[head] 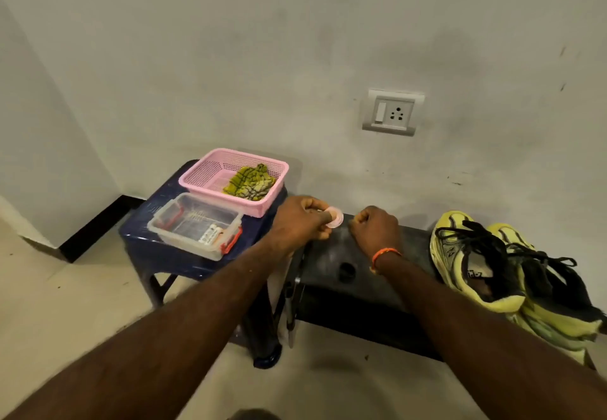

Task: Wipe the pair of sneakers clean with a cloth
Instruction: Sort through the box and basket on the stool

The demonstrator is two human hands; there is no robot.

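Observation:
Two yellow-green sneakers (pixel 499 275) with black laces lie side by side at the right end of a black stool (pixel 331 255). A green and yellow checked cloth (pixel 251 182) lies in a pink basket (pixel 203 173) on a blue stool (pixel 157 219) at the left. My left hand (pixel 299 222) pinches a small pinkish round thing (pixel 335 219) over the black stool's left end. My right hand (pixel 377 226) is curled into a fist just to its right; whether it holds anything is hidden. Both hands are well left of the sneakers.
A clear plastic box (pixel 193 226) with red clips and small items inside sits in front of the pink basket. A wall socket (pixel 392 112) is above the black stool. The pale floor (pixel 65 304) spreads out at the left and in front.

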